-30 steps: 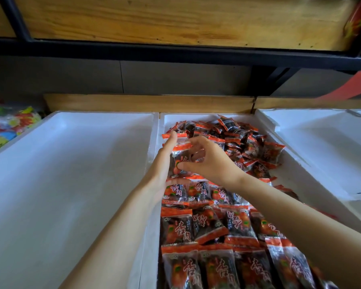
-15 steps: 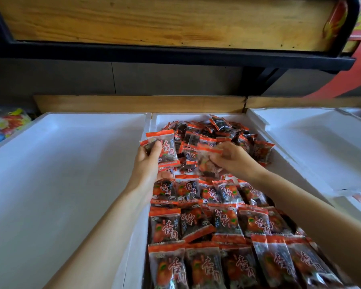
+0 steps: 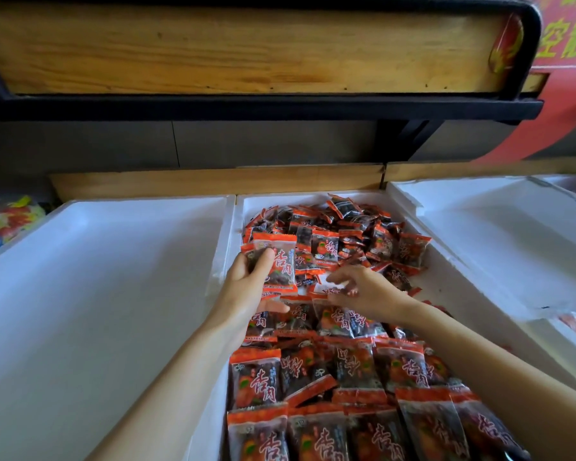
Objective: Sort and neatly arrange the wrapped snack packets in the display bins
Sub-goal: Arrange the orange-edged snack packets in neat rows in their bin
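Observation:
A white foam bin (image 3: 228, 247) in the middle holds many orange-and-dark wrapped snack packets. The near packets (image 3: 316, 387) lie in flat rows; the far ones (image 3: 356, 227) sit in a loose heap. My left hand (image 3: 246, 284) grips a small stack of packets (image 3: 280, 264) upright against the bin's left wall, thumb across the front one. My right hand (image 3: 359, 291) reaches in just right of it, its fingers pinching one packet (image 3: 328, 289) that lies low on the pile.
A large white foam bin (image 3: 97, 294) lies to the left, another (image 3: 499, 234) to the right. Colourful sweets (image 3: 4, 221) sit at the far left. A wooden shelf with a black frame (image 3: 246, 104) overhangs the back. A red banner (image 3: 566, 44) hangs at the upper right.
My left hand keeps its stack of packets. My right hand has dropped from holding a packet up in the air to pinching one low on the pile.

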`<act>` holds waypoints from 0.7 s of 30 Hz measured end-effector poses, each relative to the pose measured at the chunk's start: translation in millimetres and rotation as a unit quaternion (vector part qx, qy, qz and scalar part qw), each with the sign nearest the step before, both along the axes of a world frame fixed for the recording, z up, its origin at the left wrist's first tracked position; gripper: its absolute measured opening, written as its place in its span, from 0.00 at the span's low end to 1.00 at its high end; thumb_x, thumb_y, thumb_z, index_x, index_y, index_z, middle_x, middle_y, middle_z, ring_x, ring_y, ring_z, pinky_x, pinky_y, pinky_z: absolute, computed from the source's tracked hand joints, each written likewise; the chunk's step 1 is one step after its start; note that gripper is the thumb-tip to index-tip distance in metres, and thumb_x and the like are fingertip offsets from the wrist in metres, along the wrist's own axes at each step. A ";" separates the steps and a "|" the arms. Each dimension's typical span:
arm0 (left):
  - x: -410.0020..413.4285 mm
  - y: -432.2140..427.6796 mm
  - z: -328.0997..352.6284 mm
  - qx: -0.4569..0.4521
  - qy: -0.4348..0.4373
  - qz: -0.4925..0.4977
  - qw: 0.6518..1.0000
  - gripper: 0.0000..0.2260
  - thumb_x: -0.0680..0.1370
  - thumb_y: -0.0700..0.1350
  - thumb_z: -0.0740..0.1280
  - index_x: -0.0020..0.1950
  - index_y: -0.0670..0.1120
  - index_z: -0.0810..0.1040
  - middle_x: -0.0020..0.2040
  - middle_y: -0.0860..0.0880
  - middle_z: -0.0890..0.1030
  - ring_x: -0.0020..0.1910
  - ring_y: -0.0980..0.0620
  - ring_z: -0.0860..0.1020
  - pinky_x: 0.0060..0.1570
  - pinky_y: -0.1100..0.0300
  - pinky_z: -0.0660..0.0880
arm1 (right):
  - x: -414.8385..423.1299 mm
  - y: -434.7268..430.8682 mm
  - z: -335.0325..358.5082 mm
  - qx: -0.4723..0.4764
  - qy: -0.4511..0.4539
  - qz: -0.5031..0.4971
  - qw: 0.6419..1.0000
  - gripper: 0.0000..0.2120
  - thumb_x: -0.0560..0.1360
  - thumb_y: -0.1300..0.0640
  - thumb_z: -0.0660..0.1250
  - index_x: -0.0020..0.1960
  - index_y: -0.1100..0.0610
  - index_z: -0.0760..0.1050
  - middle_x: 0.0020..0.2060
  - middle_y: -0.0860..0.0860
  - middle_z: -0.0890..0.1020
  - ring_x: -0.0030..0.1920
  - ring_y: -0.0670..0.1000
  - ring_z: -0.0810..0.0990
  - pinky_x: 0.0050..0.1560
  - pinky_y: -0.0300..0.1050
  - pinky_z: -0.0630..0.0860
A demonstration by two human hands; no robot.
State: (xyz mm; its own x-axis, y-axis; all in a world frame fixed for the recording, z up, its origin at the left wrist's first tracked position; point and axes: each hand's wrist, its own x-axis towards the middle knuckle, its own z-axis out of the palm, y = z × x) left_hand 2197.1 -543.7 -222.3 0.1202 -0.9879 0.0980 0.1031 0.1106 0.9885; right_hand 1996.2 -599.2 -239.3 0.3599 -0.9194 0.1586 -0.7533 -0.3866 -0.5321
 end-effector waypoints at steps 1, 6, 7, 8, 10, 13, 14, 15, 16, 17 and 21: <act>-1.9 0.9 -1.2 -0.001 -0.017 -0.004 1.000 0.12 0.81 0.51 0.63 0.62 0.49 0.76 0.55 0.53 0.78 0.32 0.57 0.82 0.40 0.50 0.80 | 2.1 5.4 5.1 -0.003 -0.053 0.004 0.999 0.16 0.77 0.52 0.65 0.63 0.55 0.72 0.56 0.47 0.77 0.54 0.47 0.77 0.55 0.41 0.75; -12.3 4.8 -8.2 0.010 -0.070 -0.037 0.997 0.11 0.80 0.51 0.65 0.61 0.52 0.75 0.60 0.51 0.78 0.48 0.47 0.83 0.31 0.57 0.78 | 19.6 30.2 25.0 0.045 -0.286 0.073 0.954 0.13 0.76 0.51 0.64 0.57 0.56 0.75 0.50 0.51 0.82 0.48 0.49 0.82 0.50 0.43 0.80; -14.7 5.9 -8.6 0.009 -0.069 -0.047 0.996 0.11 0.79 0.51 0.65 0.61 0.52 0.75 0.60 0.51 0.79 0.47 0.49 0.83 0.31 0.57 0.79 | 21.5 32.3 24.9 0.035 -0.289 0.070 0.954 0.11 0.76 0.53 0.65 0.55 0.57 0.76 0.48 0.51 0.83 0.47 0.49 0.83 0.48 0.43 0.80; -16.6 7.0 -8.4 0.007 -0.069 -0.055 0.996 0.11 0.79 0.52 0.64 0.61 0.53 0.75 0.60 0.51 0.79 0.46 0.51 0.84 0.32 0.56 0.79 | 21.5 33.1 25.2 0.026 -0.289 0.066 0.955 0.09 0.76 0.55 0.66 0.53 0.58 0.76 0.45 0.52 0.83 0.44 0.48 0.83 0.45 0.40 0.80; -19.5 9.0 -8.1 0.002 -0.068 -0.065 0.996 0.10 0.80 0.51 0.63 0.61 0.53 0.75 0.60 0.52 0.79 0.44 0.52 0.84 0.35 0.52 0.81 | 15.5 31.4 29.0 0.032 -0.295 0.060 0.953 0.07 0.76 0.58 0.66 0.50 0.62 0.77 0.41 0.52 0.83 0.39 0.46 0.82 0.40 0.37 0.78; -20.0 8.5 -8.7 -0.001 -0.067 -0.040 0.997 0.09 0.83 0.49 0.60 0.62 0.52 0.72 0.62 0.53 0.76 0.40 0.53 0.85 0.40 0.48 0.82 | -11.4 19.4 36.8 0.043 -0.299 0.007 0.953 0.05 0.76 0.60 0.65 0.48 0.61 0.76 0.40 0.55 0.83 0.38 0.49 0.82 0.41 0.42 0.80; -19.0 7.1 -9.6 0.001 -0.066 -0.028 0.997 0.08 0.83 0.48 0.59 0.62 0.51 0.72 0.63 0.51 0.75 0.39 0.52 0.85 0.41 0.47 0.82 | -23.1 13.7 36.2 0.035 -0.273 -0.018 0.961 0.04 0.76 0.59 0.65 0.46 0.60 0.76 0.41 0.56 0.83 0.39 0.52 0.83 0.43 0.47 0.81; -18.4 6.0 -10.0 0.004 -0.061 -0.020 0.998 0.08 0.83 0.47 0.59 0.61 0.50 0.72 0.63 0.47 0.75 0.38 0.50 0.85 0.42 0.46 0.82 | -34.6 8.2 33.5 0.031 -0.235 -0.035 0.971 0.03 0.76 0.59 0.65 0.45 0.58 0.76 0.41 0.56 0.83 0.40 0.54 0.83 0.44 0.49 0.81; -17.4 4.9 -10.5 0.005 -0.060 -0.016 0.998 0.08 0.83 0.46 0.59 0.61 0.49 0.71 0.63 0.45 0.74 0.38 0.49 0.85 0.43 0.46 0.81 | -45.2 3.8 29.7 0.034 -0.194 -0.042 0.979 0.03 0.76 0.59 0.65 0.43 0.57 0.76 0.39 0.55 0.82 0.39 0.53 0.82 0.43 0.48 0.80; -17.5 4.8 -10.1 0.004 -0.061 -0.015 0.998 0.08 0.83 0.46 0.59 0.61 0.48 0.71 0.63 0.45 0.74 0.39 0.48 0.85 0.45 0.44 0.81 | -53.6 0.2 25.1 0.045 -0.154 -0.040 0.986 0.05 0.76 0.60 0.65 0.42 0.56 0.76 0.37 0.53 0.81 0.36 0.51 0.81 0.41 0.45 0.79; -18.3 4.6 -12.2 -0.022 -0.067 -0.036 0.997 0.12 0.83 0.46 0.61 0.66 0.50 0.71 0.67 0.49 0.73 0.45 0.46 0.85 0.44 0.45 0.82 | -64.6 -11.0 9.7 0.108 -0.065 -0.028 0.992 0.04 0.76 0.60 0.66 0.43 0.58 0.77 0.36 0.57 0.79 0.35 0.50 0.79 0.35 0.38 0.76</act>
